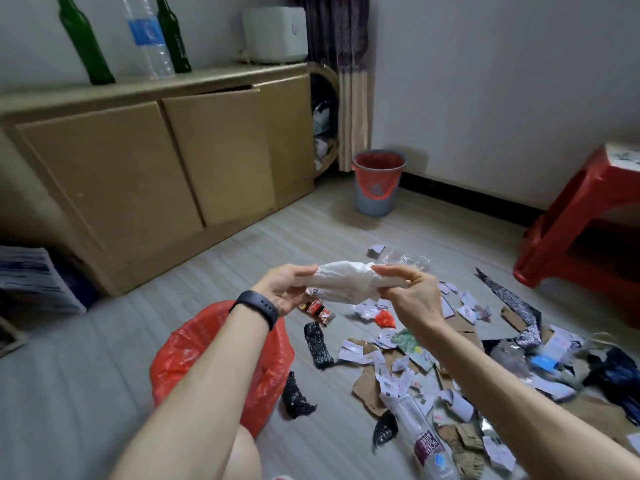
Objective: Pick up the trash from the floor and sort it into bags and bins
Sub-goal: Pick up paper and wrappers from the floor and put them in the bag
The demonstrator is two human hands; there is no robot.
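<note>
The left hand (284, 289) pinched the 9 o'clock end of the white crumpled bag (343, 282), and the right hand (412, 296) pinched its 3 o'clock end. It looked light, soft and crinkly, so the ends seemed good to hold. The red bag (194, 358) lay at 7 o'clock.

a white appliance (275, 34) sits on the tan cabinet (138, 168), a red stool (581, 192) well apart.
</note>
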